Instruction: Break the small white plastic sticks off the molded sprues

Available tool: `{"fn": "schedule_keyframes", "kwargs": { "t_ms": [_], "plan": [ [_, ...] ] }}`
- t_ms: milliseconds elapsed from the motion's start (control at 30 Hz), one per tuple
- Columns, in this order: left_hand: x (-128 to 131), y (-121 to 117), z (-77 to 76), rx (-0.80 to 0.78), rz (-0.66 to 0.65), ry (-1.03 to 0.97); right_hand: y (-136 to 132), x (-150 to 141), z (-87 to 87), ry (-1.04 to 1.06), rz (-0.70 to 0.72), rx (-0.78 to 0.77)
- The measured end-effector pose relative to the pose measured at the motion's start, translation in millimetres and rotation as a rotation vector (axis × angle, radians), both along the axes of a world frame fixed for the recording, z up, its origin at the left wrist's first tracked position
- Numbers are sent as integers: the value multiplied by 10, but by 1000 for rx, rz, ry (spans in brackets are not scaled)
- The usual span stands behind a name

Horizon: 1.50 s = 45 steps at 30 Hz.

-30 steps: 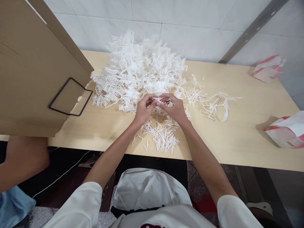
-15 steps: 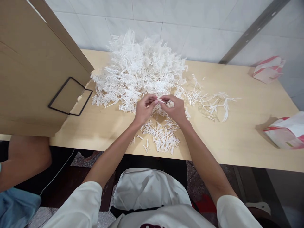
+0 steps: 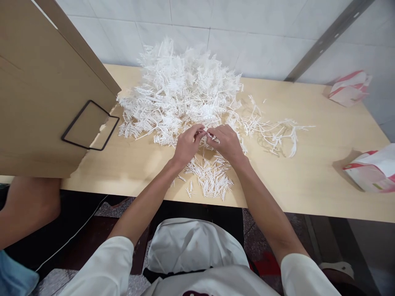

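A big heap of white plastic sprues (image 3: 182, 90) lies on the light wooden table (image 3: 308, 181), against the tiled wall. My left hand (image 3: 186, 146) and my right hand (image 3: 226, 144) meet just in front of the heap, fingertips pinched together on one small white sprue piece (image 3: 207, 134). Below my hands lies a small pile of short loose white sticks (image 3: 211, 176). A few bare branched sprues (image 3: 277, 131) are spread to the right of my right hand.
A large cardboard box (image 3: 40, 94) with a black-framed cut-out stands at the table's left end. Two white-and-red packets (image 3: 373, 168) (image 3: 348, 88) lie at the right. Another person's arm (image 3: 27, 205) shows at the lower left, below the table edge.
My fingers have kept working the small piece between them, shifting slightly lower and closer together. The arm at the lower left has moved a little.
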<state>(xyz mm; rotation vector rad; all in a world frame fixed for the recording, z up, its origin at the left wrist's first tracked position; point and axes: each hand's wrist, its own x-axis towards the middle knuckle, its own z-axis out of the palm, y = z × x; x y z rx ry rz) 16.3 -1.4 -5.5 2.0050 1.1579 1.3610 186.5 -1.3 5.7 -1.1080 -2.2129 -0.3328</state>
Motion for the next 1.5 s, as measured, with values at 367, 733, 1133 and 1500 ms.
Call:
{"fn": "schedule_keyframes", "kwargs": {
  "t_ms": [367,733,1133,1500],
  "plan": [
    [-14,-21,43,140,41,339,-7,-47,1,196,-16,-129],
    [-22,-8,65,17,5,192,22,-4,-27,55,41,-138],
    [14,-48,72,62,-32,113,3,-65,-37,99,-21,30],
    [-5,51,90,-436,-362,-618,-55,-62,118,620,95,-324]
  ]
}}
